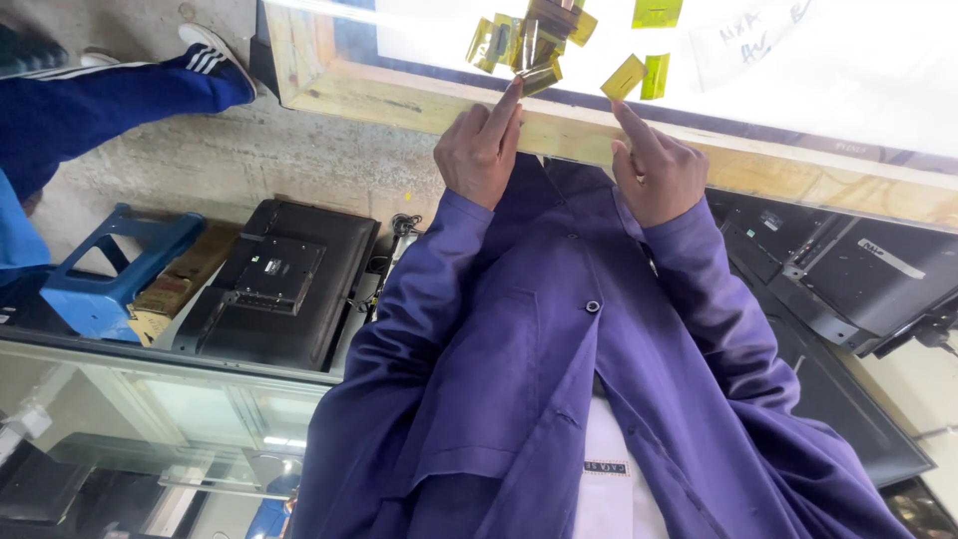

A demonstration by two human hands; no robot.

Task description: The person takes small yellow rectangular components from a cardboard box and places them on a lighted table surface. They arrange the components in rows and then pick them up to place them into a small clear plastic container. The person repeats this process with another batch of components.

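My left hand (481, 150) reaches to the edge of a bright white lit tabletop (858, 70), its index finger stretched onto a small shiny yellow-gold piece (542, 76). My right hand (659, 172) does the same a little to the right, its index fingertip at the corner of a tilted yellow rectangle (624, 77). On both hands the other fingers are curled and the thumbs are hidden. A heap of several similar translucent yellow pieces (524, 32) lies just beyond my left hand. Both sleeves are purple.
A wooden frame (419, 100) edges the tabletop. Two more yellow pieces (656, 12) (656, 76) lie near my right hand. Below are black flat screens (274, 284) on the concrete floor, a blue plastic stool (105, 269), a glass case (150, 419), and another person's blue trouser leg (110, 95).
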